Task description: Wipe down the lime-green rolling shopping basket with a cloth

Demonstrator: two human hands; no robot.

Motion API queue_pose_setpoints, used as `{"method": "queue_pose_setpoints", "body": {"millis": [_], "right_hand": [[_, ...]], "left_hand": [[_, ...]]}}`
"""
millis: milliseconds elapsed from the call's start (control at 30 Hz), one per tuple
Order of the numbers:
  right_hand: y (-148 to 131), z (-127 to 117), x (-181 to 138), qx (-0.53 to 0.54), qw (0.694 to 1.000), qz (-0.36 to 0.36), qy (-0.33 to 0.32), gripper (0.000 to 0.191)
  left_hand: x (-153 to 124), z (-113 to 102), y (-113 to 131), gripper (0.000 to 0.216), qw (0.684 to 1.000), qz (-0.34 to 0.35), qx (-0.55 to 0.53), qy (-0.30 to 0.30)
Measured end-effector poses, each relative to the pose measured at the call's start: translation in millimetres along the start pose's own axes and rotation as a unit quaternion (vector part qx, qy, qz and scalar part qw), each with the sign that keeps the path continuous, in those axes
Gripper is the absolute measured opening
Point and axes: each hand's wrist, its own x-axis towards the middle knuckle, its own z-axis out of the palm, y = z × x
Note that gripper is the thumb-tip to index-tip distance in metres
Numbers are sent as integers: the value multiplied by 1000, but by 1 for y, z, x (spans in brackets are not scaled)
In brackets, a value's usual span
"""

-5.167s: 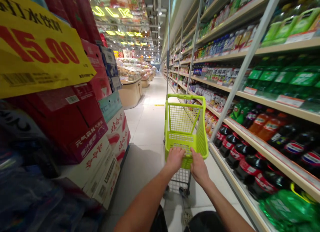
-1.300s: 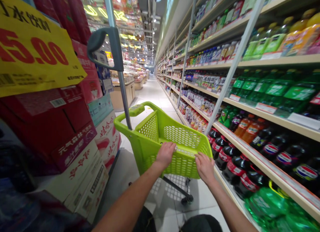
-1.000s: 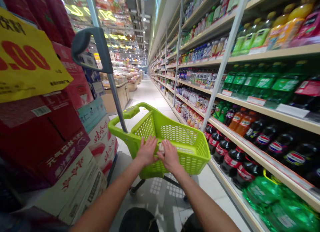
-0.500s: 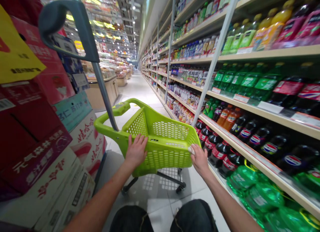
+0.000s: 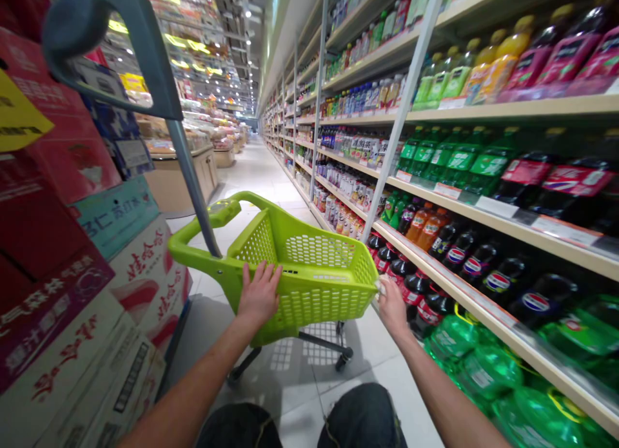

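A lime-green shopping trolley [image 5: 333,301] with perforated walls stands side-on in front of me. My left hand [image 5: 260,293] lies flat on its near side, fingers stretched over the rim and apart. My right hand [image 5: 391,306] is at the trolley's right end, fingers closed around a small crumpled white cloth or tissue [image 5: 380,285], which touches the corner of the rim. Most of that white piece is hidden by the fingers. At upper left a dark grey handle [image 5: 167,61] rises on a metal pole from the trolley's handlebar end.
Shelves [image 5: 488,213] full of drink bottles line the right side, with large green bottles [image 5: 488,370] at the bottom. Stacked drink cartons [image 5: 72,293] stand close on the left. A tiled aisle [image 5: 246,171] runs ahead past display counters [image 5: 178,174]. My knees [image 5: 362,416] show below.
My right hand, with the white piece, has slid from the near rim round to the trolley's right end corner. My left hand stays on the side. The view has shifted slightly right.
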Motion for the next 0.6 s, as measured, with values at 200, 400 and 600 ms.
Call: {"method": "queue_pose_setpoints", "body": {"millis": [200,400,600], "right_hand": [[-53,29,-3,69,993,-83,-50,54],[-3,4,4,53,999,-10,0,50],[-79,37,3,123,986,-96,-56,51]], "left_hand": [[3,3,1,54,1000,4,-1,3],[2,2,-1,53,1000,0,-2,4],[4,1,7,52,1000,-12,-16,-2]]}}
